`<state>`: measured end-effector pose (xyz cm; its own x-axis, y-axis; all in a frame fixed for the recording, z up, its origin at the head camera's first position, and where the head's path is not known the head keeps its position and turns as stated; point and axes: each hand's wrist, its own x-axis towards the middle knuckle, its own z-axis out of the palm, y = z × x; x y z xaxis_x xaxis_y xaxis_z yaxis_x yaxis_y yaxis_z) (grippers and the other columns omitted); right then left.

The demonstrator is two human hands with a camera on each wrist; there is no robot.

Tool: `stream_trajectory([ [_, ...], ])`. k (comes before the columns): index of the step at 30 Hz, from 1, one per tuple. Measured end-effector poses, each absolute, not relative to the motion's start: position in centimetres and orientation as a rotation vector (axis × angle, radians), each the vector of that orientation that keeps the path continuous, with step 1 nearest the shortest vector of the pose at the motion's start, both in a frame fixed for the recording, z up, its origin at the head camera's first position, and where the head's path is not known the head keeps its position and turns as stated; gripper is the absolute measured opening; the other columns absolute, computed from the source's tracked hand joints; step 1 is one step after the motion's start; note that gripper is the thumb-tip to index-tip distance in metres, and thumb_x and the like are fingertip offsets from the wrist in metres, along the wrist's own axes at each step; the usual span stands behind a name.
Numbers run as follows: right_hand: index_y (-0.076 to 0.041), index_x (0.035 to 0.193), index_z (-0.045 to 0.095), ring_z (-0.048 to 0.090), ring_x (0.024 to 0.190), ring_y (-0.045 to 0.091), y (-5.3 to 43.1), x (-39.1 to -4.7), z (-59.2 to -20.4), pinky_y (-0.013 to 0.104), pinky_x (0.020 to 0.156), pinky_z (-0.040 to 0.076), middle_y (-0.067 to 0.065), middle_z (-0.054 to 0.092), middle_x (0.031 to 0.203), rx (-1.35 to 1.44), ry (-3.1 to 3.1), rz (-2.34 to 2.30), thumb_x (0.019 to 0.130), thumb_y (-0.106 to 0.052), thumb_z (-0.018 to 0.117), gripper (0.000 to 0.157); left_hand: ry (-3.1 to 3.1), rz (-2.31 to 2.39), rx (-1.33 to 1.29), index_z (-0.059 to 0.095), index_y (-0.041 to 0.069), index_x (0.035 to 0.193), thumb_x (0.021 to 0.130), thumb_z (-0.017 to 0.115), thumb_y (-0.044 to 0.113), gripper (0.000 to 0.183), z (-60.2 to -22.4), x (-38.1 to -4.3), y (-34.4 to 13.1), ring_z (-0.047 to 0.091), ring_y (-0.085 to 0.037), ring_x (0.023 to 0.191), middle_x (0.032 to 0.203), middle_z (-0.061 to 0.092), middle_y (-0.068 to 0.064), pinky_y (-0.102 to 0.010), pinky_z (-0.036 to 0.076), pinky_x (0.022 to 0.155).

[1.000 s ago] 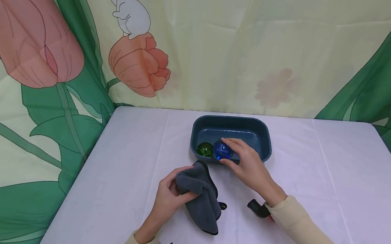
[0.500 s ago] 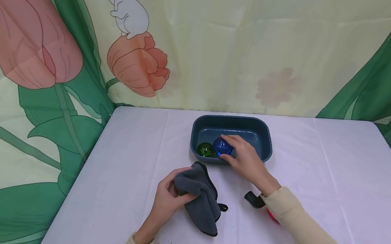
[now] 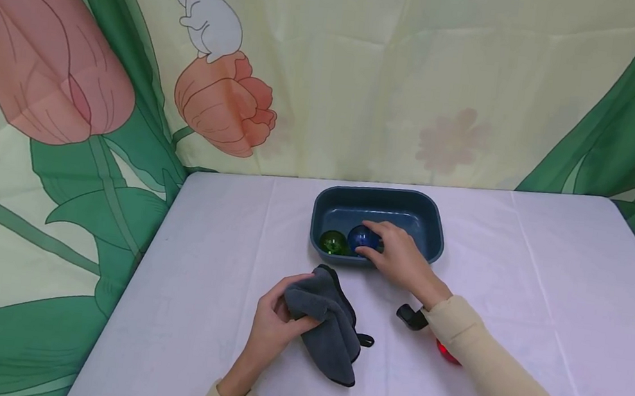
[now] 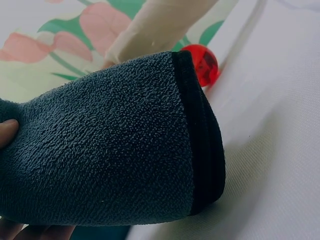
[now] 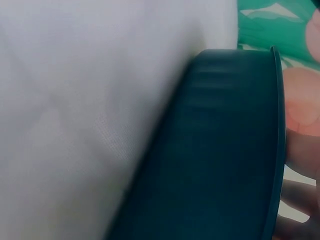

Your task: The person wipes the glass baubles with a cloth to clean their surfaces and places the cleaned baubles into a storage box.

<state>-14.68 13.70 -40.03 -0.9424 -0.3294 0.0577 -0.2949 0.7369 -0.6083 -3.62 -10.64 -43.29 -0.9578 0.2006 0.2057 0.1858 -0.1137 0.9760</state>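
In the head view my left hand [image 3: 271, 329] grips a bunched dark grey cloth [image 3: 326, 334] with a black edge and a small black loop. The cloth fills much of the left wrist view, with a fingertip on it. My right hand [image 3: 398, 255] reaches into a dark blue tray [image 3: 379, 193], thumb and fingers round a clear blue ball [image 3: 361, 239]. Beside that ball, to its left, a clear green ball [image 3: 333, 243] sits in the tray. The right wrist view shows the outer wall of the tray [image 5: 225, 145], which hides the balls.
A red ball [image 3: 448, 352] lies on the white-covered table [image 3: 231, 247], partly hidden by my right sleeve; the left wrist view shows the red ball [image 4: 202, 65] behind the cloth. A patterned curtain [image 3: 351, 98] hangs behind the table.
My right hand has lowered the blue ball into the tray, beside the green one. More of the red ball shows past the right sleeve. My left hand keeps its hold on the cloth.
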Motion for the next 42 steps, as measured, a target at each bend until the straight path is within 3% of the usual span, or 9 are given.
stream_trajectory([
  [10,0.000,0.136,0.058,0.059,0.121,0.035,13.9,-15.5,-40.6,0.053,0.098,0.051,0.021,0.061,0.133,-0.458,2.818,-0.970,0.090,-0.028,0.074,0.056,2.083,2.288,0.409,0.057,0.000,0.133,0.077,0.077,-0.010,0.061,-43.4,-3.4,-10.4,0.056,-0.017,0.126,0.136,0.055,-0.021,-0.025,0.046,0.105],
  [15,-0.001,0.134,0.060,0.066,0.098,0.026,14.0,-15.6,-40.7,0.045,0.082,0.056,0.020,0.065,0.127,-0.436,2.803,-0.981,0.090,-0.030,0.074,0.055,2.077,2.283,0.391,0.057,0.001,0.133,0.076,0.078,-0.010,0.061,-43.3,-3.3,-10.2,0.056,-0.017,0.127,0.137,0.055,-0.020,-0.025,0.046,0.106],
  [20,-0.003,0.134,0.061,0.061,0.076,0.018,14.2,-15.8,-40.7,0.036,0.070,0.052,0.018,0.067,0.122,-0.413,2.812,-0.983,0.089,-0.035,0.075,0.057,2.076,2.275,0.390,0.057,0.002,0.133,0.077,0.078,-0.009,0.061,-43.1,-3.2,-10.0,0.056,-0.018,0.127,0.137,0.056,-0.019,-0.025,0.046,0.106],
  [29,-0.005,0.137,0.059,0.066,0.106,0.029,14.4,-15.6,-40.3,0.050,0.091,0.055,0.016,0.063,0.132,-0.438,2.833,-0.926,0.092,-0.039,0.070,0.057,2.088,2.271,0.410,0.057,0.002,0.133,0.076,0.078,-0.009,0.062,-43.1,-3.2,-9.8,0.056,-0.017,0.126,0.136,0.056,-0.019,-0.024,0.047,0.105],
  [42,-0.004,0.136,0.059,0.065,0.111,0.031,16.6,-13.2,-37.1,0.052,0.092,0.054,0.016,0.064,0.130,-0.538,2.987,-0.855,0.093,-0.027,0.070,0.050,2.100,2.243,0.410,0.057,0.003,0.133,0.076,0.079,-0.007,0.062,-43.0,-3.2,-9.7,0.058,-0.018,0.124,0.137,0.055,-0.018,-0.023,0.048,0.103],
])
